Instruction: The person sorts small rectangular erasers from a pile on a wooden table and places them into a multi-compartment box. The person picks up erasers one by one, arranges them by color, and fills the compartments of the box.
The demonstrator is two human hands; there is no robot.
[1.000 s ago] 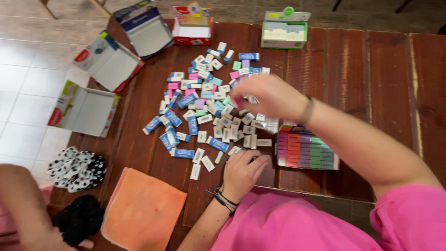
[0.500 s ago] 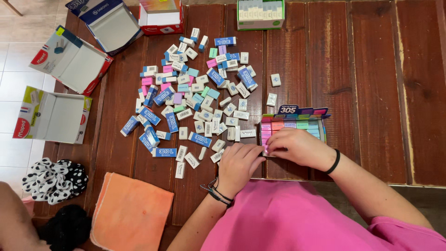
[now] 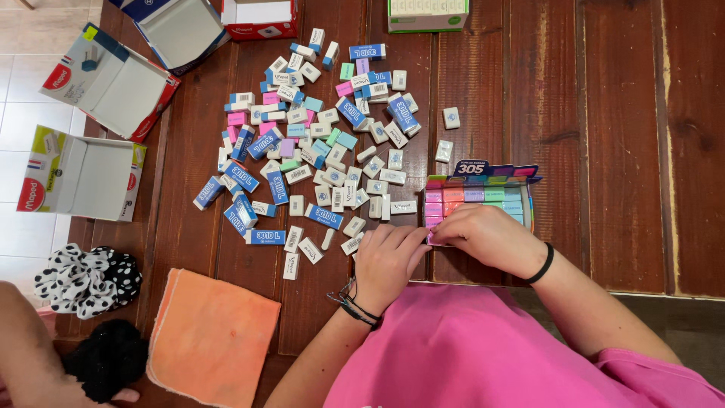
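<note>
A heap of small erasers (image 3: pixel 317 143), white, blue, pink and green, lies spread over the dark wooden table (image 3: pixel 604 136). A display box of pastel erasers (image 3: pixel 483 195) stands at the near middle. My right hand (image 3: pixel 491 238) rests on the box's front edge, its fingertips pressing on the pink erasers at the left corner. My left hand (image 3: pixel 389 261) lies flat beside it, fingers touching the box's left corner and the nearest loose erasers. Whether either hand pinches an eraser is hidden.
Open empty cardboard boxes (image 3: pixel 83 174) lie at the left edge and the far left. A green box (image 3: pixel 427 13) stands at the far side. An orange cloth (image 3: pixel 208 340) and hair scrunchies (image 3: pixel 87 279) lie near left. Another person's arm (image 3: pixel 30 355) shows at the bottom left.
My right hand came back from the eraser heap to the display box and now presses on its front row. My left hand has stayed beside the box.
</note>
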